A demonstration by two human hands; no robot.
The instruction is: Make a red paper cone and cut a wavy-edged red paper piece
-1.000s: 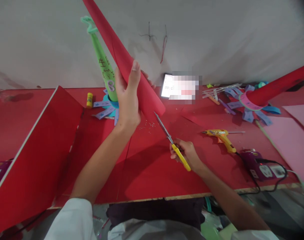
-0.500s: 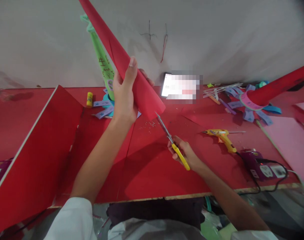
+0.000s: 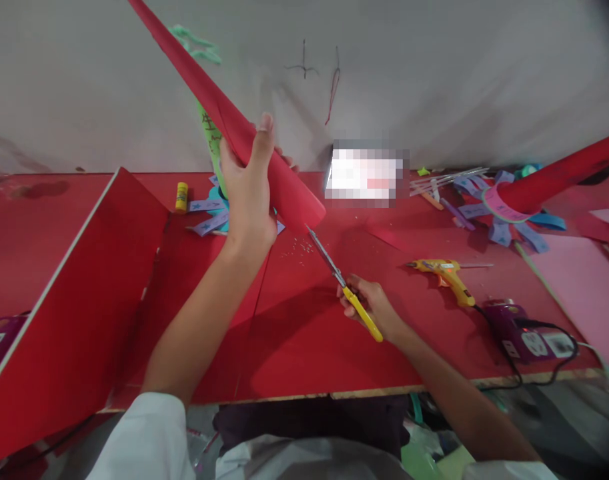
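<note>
My left hand [image 3: 249, 180] is wrapped round a long red paper cone [image 3: 291, 193], thumb on the near side and fingertips showing past the far edge. The cone slants from upper left down to its wide end near the middle. In my right hand [image 3: 369, 303] is a pair of scissors [image 3: 329, 260] with yellow handles. Its blade tips point up and left and meet the lower rim of the cone; whether they are cutting cannot be told. Behind the cone stands a green paper cone [image 3: 211, 137] with dark writing, partly hidden.
A yellow hot glue gun [image 3: 447, 273] and a purple power box [image 3: 521, 330] lie at the right. A red board [image 3: 84, 293] stands on the left beside a glue stick [image 3: 181, 197]. A lit phone [image 3: 364, 175] leans on the wall. A decorated red cone [image 3: 559, 170] lies back right.
The red cone has tilted further left at its narrow top, and its wide end has moved slightly left. The scissors' tips stay at its rim, and both hands keep their holds.
</note>
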